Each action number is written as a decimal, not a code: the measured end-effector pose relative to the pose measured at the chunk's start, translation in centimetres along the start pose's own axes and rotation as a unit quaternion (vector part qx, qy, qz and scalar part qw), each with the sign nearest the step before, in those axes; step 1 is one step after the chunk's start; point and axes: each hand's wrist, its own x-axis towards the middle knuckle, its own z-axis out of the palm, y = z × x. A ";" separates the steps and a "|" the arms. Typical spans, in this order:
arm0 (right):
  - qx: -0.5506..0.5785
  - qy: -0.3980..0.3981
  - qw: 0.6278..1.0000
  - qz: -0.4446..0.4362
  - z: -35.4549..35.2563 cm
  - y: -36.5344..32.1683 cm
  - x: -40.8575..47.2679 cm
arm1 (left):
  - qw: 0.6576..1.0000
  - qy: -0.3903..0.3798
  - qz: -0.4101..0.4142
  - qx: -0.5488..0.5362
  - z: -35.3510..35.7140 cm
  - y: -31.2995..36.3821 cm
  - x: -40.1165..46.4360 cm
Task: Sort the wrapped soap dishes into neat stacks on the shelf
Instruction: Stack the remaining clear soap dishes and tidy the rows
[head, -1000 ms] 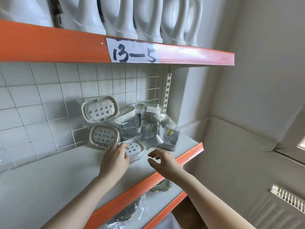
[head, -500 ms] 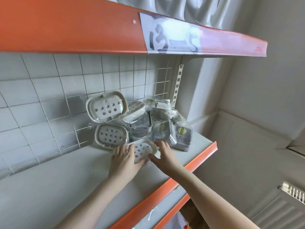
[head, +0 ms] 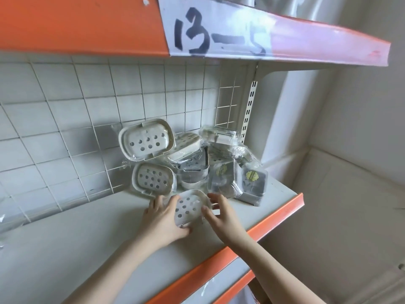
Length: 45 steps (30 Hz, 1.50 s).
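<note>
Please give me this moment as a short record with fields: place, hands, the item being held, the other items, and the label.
place: grey shelf with an orange front edge, wire grid behind
left hand: grips the left side of the front soap dish
right hand: fingers curled on its right side
front soap dish: white, with holes, lying near the shelf's front
pile: wrapped soap dishes, untidy, two leaning on the grid
label: handwritten 13-5 on the upper shelf
</note>
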 end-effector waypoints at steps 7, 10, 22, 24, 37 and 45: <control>0.066 -0.073 0.995 -0.019 -1.2 -0.5 -0.1 | 0.966 0.006 0.004 -0.258 -1.0 0.2 -1.0; 0.114 -0.084 0.990 -0.005 -1.0 -0.8 -0.2 | 0.941 -0.021 -0.020 -0.336 -1.5 0.8 -1.6; 0.196 -0.096 0.976 0.022 -0.8 -0.8 -0.4 | 0.802 -0.092 -0.119 -0.579 -2.2 1.9 -4.0; 0.144 -0.066 0.987 -0.006 -0.6 -0.8 -0.4 | 0.819 -0.068 -0.127 -0.556 -2.0 1.7 -4.3; -0.016 -0.050 0.996 -0.069 1.8 -1.7 -0.6 | 0.931 0.164 -0.161 -0.283 0.3 0.1 -2.6; -0.057 -0.092 0.989 -0.100 -0.3 -1.4 -0.6 | 0.948 0.156 -0.141 -0.240 -0.1 0.0 -1.7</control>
